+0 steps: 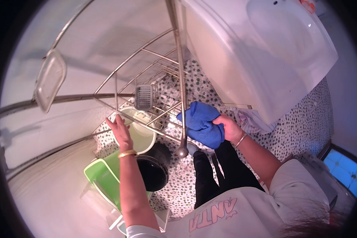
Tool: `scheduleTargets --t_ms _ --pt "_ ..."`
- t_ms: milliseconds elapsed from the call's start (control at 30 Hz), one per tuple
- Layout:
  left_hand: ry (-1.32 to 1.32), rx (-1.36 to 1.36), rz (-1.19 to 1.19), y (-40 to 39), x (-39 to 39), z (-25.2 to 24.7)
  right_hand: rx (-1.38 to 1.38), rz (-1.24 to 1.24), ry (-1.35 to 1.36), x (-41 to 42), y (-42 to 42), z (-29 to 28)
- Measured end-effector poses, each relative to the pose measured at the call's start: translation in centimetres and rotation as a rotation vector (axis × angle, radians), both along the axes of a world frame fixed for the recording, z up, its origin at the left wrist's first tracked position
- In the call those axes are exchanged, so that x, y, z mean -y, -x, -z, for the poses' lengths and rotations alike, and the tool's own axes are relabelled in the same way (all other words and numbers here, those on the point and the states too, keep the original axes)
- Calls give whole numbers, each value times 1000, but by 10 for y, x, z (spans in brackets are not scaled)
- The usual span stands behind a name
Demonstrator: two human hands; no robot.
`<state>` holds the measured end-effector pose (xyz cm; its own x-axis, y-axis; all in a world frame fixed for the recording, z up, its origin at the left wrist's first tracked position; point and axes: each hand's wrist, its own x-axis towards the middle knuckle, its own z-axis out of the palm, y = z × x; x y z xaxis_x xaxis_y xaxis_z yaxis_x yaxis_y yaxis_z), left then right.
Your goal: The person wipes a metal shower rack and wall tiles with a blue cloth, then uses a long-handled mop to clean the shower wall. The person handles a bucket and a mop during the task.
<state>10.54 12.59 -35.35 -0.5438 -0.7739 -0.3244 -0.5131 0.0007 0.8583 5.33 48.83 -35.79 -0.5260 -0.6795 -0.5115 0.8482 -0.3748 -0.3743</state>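
My right hand (pixel 231 128) grips a bunched blue cloth (pixel 204 124) against the front upright of a metal wire rack (pixel 183 89). My left hand (pixel 121 131), its fingers apart, is at the rack's left front rail; whether it touches the rail I cannot tell. Nothing is seen in it. A small grey plastic basket (pixel 143 97) rests on the rack between the hands. The rack's front post ends in a round metal knob (pixel 182 152).
Below the left hand stand a pale green bucket (pixel 148 145), a black bucket (pixel 166 175) and a green plastic bin (pixel 99 172). A white washbasin (pixel 285 59) juts out at the right. A crumpled cloth (pixel 253 122) lies on the pebbled floor. A soap dish (pixel 51 80) hangs at the left wall.
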Motion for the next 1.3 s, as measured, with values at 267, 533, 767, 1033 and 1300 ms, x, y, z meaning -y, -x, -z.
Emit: scheduleTargets --t_ms 267,533,767,1033,1300 --pt "-366 131 -56 -209 -81 10 -140 -26 -126 5 14 -74" --pt "-461 575 -364 -424 -168 -26 -1064 73 -746 -27 53 -190" --pt "-452 536 -496 -445 -213 -28 -1564 126 -1138 -30 99 -175" --pt "-564 335 -473 -401 -246 -32 -1819 -41 -1203 -17 96 -172" --pt "-550 308 -544 -405 -282 -46 -1823 -74 -1189 -26 102 -163"
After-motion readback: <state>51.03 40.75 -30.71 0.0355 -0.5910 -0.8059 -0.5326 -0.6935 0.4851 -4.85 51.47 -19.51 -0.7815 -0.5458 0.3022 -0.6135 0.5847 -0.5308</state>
